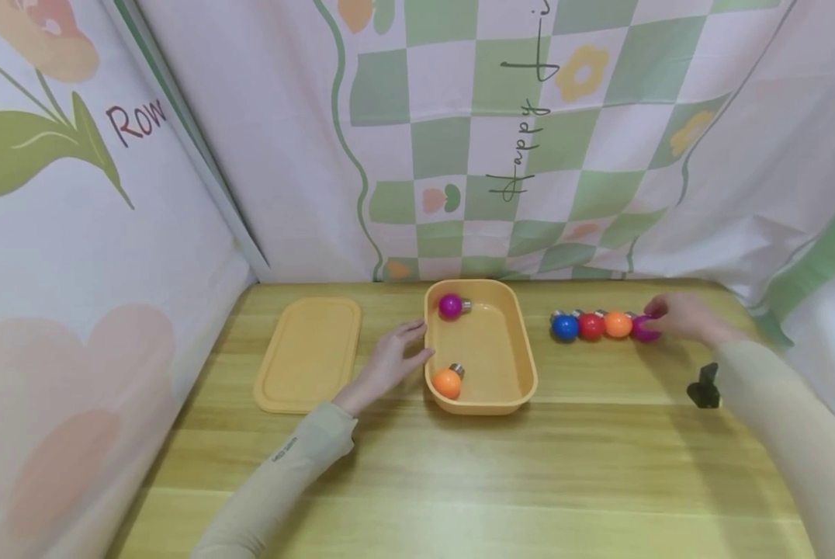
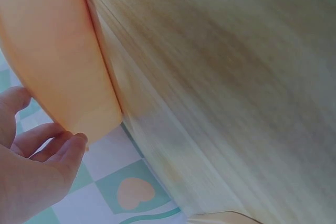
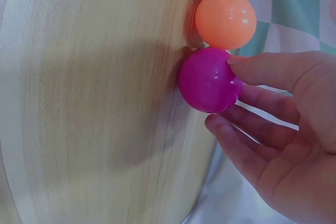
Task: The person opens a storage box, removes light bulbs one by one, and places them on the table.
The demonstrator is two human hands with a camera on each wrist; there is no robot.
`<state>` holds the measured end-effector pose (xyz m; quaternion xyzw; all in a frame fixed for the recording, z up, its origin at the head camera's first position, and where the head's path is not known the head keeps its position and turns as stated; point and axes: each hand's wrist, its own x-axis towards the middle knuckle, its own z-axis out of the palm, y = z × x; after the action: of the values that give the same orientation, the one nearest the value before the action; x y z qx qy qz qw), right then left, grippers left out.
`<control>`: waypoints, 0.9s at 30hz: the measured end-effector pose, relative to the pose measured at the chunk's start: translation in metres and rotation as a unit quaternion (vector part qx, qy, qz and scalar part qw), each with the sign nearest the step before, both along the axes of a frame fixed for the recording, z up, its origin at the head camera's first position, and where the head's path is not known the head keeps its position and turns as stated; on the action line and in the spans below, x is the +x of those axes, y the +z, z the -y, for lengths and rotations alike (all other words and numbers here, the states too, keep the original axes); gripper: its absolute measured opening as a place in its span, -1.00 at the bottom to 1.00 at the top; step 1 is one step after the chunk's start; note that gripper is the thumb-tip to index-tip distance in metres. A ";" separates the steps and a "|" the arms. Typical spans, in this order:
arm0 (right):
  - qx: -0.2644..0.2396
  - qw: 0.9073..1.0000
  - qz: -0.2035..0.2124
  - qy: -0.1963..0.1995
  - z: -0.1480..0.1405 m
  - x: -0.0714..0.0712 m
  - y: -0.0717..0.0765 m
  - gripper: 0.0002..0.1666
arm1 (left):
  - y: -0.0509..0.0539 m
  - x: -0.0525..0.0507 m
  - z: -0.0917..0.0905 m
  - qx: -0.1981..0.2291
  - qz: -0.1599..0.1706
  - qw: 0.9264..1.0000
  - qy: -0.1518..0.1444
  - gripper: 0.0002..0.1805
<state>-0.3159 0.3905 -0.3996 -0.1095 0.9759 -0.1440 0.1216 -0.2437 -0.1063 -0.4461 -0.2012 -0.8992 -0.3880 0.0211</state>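
Gleaming glossy on the purple bulb [image 3: 206,81], metallic at a bulb cap [image 1: 457,370], plastic-smooth round the box [image 1: 486,408], wood-grained across the surface [image 1: 459,481]!

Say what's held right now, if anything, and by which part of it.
Right hand: the end purple bulb, by its round globe. Left hand: at the yellow box, no grip visible.

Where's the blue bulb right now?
In the head view, the blue bulb lies on the table, right of the box, just left of the red bulb.
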 end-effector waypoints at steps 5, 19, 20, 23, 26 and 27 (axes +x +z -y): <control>-0.002 1.000 0.005 -0.005 -0.002 0.003 0.000 -0.39 | 0.000 0.001 -0.001 -0.004 0.000 1.000 -0.005 -0.41; -0.004 1.000 0.000 -0.012 -0.004 0.008 0.002 -0.34 | -0.002 0.002 -0.001 -0.005 0.001 1.000 -0.008 -0.40; -0.002 1.000 -0.007 -0.009 -0.003 0.007 0.004 -0.35 | -0.002 0.002 -0.001 -0.004 -0.002 1.000 -0.007 -0.41; 0.009 0.999 -0.036 0.003 0.002 0.005 0.011 -0.39 | -0.001 0.002 -0.001 -0.001 -0.014 1.000 -0.006 -0.42; 0.012 0.998 -0.054 0.012 0.010 0.004 0.018 -0.43 | 0.000 0.001 -0.001 0.002 -0.029 1.000 -0.006 -0.44; 0.013 0.998 -0.058 0.015 0.013 0.003 0.021 -0.44 | 0.000 0.001 -0.001 0.003 -0.031 0.999 -0.006 -0.44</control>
<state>-0.3124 0.3774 -0.3790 -0.1304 0.9814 -0.1233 0.0683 -0.2422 -0.1055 -0.4463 -0.2186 -0.8956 -0.3846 0.0474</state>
